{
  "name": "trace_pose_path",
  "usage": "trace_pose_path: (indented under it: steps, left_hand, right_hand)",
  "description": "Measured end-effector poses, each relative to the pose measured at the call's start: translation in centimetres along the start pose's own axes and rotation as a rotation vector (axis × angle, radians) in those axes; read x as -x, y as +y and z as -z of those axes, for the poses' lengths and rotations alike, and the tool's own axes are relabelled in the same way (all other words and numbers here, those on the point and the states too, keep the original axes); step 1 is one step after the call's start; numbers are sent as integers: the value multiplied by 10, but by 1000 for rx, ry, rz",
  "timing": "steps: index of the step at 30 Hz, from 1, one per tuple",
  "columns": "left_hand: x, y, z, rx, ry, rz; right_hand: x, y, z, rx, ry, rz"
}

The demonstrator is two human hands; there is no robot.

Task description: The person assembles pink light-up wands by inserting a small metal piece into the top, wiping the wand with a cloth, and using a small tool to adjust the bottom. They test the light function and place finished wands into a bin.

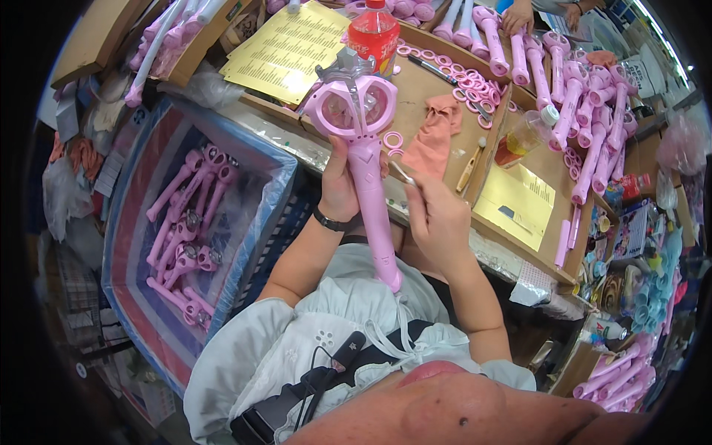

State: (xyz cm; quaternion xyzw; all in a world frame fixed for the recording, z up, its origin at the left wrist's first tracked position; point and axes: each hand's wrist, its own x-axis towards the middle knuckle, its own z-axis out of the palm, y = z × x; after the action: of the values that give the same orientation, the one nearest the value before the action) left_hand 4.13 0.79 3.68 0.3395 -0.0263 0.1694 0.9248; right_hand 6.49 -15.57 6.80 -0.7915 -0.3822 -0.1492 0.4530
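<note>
- Pink, smooth moulded plastic forms the wand (376, 222), held upright before the person's lap, its rounded head toward the work surface and its tapered foot toward the body.
- Left hand (340, 191): closed around the neck of the wand just below the head, thumb along the near side, fingertips showing at the opposite edge.
- Right hand (442, 217): thumb and forefinger pinched on a slim, pale stick (401, 173), which points toward the neck; whether its tip touches the plastic cannot be told.
- Step in hand, as judged: fine touch-up or cleaning at the neck, the left hand serving as clamp.
- Next move, as judged: it calls for a steady left hold and a light, short stroke of the stick, with a slight turn of the wand if another face needs attention.
- Form of the wand: round openings in the head, a grey, spiky ornament (347, 67) above, and raised diamond shapes on the shaft.
- Surrounding materials: matt brown cardboard tray (417, 95), small glossy rings (475, 84), soft, creased peach cloth (434, 139), flat yellow sheets (285, 48).
- At left, a blue-walled crate (259, 159) with a filmy plastic liner contains similar pink pieces (176, 236), lying crosswise.
</note>
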Motion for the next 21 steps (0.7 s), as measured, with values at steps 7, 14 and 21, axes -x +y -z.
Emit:
trace_pose_path:
  steps: [7,14,21]
  left_hand:
    - [3,1,0,-37,-31,-19]
    - [3,12,-1,-298,62,-35]
    - [7,24,-8,-865,-203,-228]
  right_hand:
    - [-41,-27,3,192,93,160]
    - [-39,-26,15,237,-2,111]
    - [-24,6,26,-657,-441,-515]
